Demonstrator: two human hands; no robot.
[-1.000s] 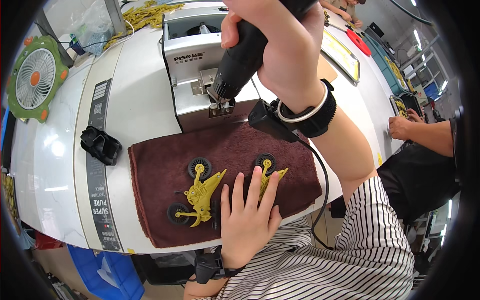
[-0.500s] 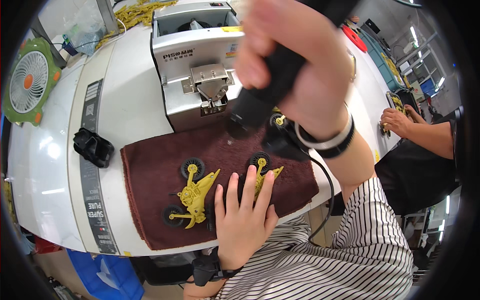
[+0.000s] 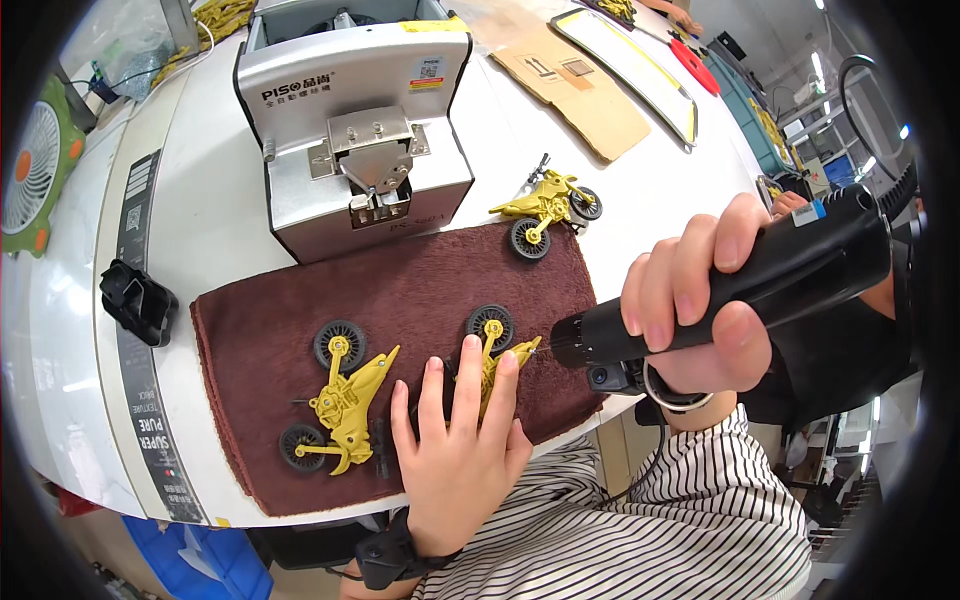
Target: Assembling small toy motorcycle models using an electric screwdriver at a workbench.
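Left hand point(image 3: 458, 450) lies flat, fingers spread, pinning a yellow toy motorbike point(image 3: 487, 352) on the brown towel point(image 3: 400, 290). Right hand point(image 3: 700, 300) is clenched around a black electric screwdriver point(image 3: 730, 290), tip touching the bike's frame from the right. Pinned bike lies on its side, long axis running away from the person, visible wheel at the far end. Judging by layout: one bike point(image 3: 548, 205) stands assembled at the towel's far right corner; a second point(image 3: 340, 405) lies on the towel, wheels on, near the hand. The pinned one looks mid-fastening. Grey screw feeder point(image 3: 350, 140) sits behind.
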